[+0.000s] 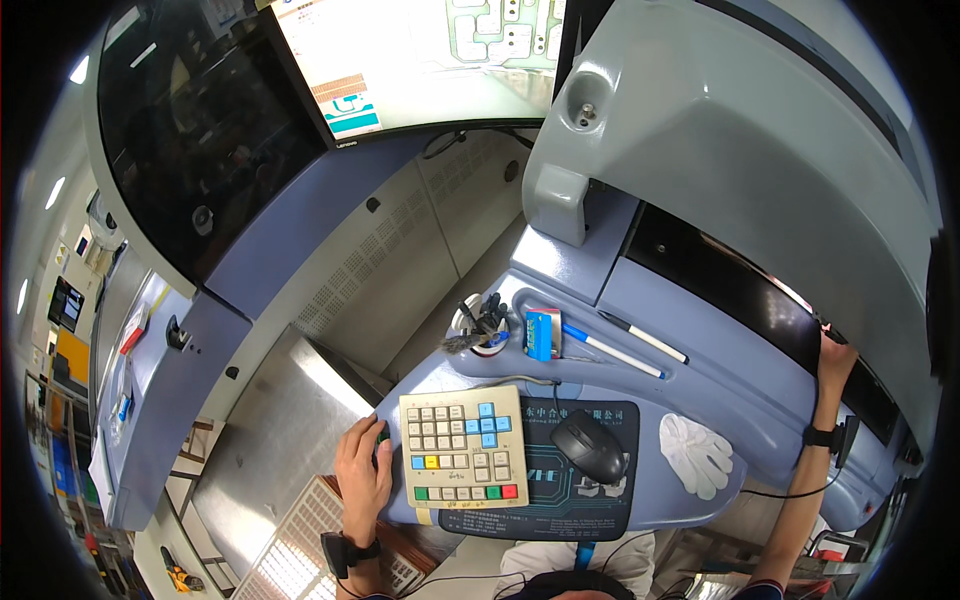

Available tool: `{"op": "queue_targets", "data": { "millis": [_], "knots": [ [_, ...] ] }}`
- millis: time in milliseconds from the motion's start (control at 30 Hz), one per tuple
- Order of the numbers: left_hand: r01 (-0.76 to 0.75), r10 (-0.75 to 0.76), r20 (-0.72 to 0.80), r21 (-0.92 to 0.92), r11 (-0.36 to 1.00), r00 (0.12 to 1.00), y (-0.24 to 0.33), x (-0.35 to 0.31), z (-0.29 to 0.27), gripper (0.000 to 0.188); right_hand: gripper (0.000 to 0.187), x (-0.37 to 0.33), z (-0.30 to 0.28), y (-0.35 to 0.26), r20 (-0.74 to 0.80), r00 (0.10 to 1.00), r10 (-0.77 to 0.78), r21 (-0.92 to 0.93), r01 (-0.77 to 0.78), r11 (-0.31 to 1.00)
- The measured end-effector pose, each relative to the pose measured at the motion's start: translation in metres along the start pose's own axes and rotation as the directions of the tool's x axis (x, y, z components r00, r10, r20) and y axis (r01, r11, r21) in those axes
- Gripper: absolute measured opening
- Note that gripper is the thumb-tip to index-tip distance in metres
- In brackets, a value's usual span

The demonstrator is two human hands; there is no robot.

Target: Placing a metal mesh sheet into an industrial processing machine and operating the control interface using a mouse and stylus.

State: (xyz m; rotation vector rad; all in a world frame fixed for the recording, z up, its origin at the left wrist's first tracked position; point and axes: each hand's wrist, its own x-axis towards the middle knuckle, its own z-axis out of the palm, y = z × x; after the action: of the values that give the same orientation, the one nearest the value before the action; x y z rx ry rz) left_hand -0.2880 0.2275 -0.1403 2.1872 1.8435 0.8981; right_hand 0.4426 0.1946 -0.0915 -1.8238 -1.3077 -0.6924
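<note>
My left hand (pixel 362 472) rests at the console's left edge, just beside the beige keypad (pixel 465 447) with coloured keys. Its fingers are stretched forward, the thumb apart from them, and a small dark-and-green part (pixel 383 436) shows by thumb and forefinger. My right arm reaches far to the right. My right hand (pixel 836 362) is at the gap between the black panel (pixel 725 285) and the large grey hood (pixel 720 150); its fingertips are mostly hidden there. A black mouse (pixel 589 447) lies on the dark mouse mat (pixel 622 520) right of the keypad.
A white glove (pixel 695 456) lies right of the mat. Behind the keypad are a cup of pens and a brush (pixel 481 325), a blue-and-red box (pixel 543 334) and two markers (pixel 614 351). A lit monitor (pixel 420 70) stands at the back. Wooden-looking racks (pixel 290 560) lie lower left.
</note>
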Motion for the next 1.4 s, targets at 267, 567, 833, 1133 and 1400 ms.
{"op": "queue_targets", "data": {
  "millis": [267, 567, 833, 1133, 1400],
  "knots": [
    [-0.003, 0.003, 0.000, 0.007, 1.000, 1.000, 0.000, 0.001, 0.002, 0.026, 0.021, 0.001, -0.001, 0.002, 0.011, 1.000, 0.023, -0.032, -0.023, 0.999],
    [0.008, -0.008, 0.000, 0.000, 1.000, 1.000, 0.002, 0.002, 0.001, 0.026, 0.023, 0.002, -0.002, -0.016, 0.055, 0.990, 0.128, 0.050, -0.130, 0.990],
    [0.001, -0.002, 0.007, 0.013, 1.000, 1.000, 0.001, 0.001, 0.001, 0.027, 0.015, 0.003, 0.000, -0.022, -0.039, 0.999, -0.026, 0.024, 0.027, 0.999],
    [0.001, -0.001, 0.005, 0.029, 1.000, 1.000, 0.003, 0.003, 0.001, 0.027, 0.020, 0.004, -0.003, -0.021, 0.053, 0.998, 0.045, 0.022, -0.047, 0.999],
    [-0.010, 0.010, 0.001, 0.021, 1.000, 1.000, 0.001, 0.001, 0.001, 0.027, 0.023, 0.002, -0.001, -0.023, 0.037, 0.995, 0.098, 0.034, -0.099, 0.994]
  ]
}}
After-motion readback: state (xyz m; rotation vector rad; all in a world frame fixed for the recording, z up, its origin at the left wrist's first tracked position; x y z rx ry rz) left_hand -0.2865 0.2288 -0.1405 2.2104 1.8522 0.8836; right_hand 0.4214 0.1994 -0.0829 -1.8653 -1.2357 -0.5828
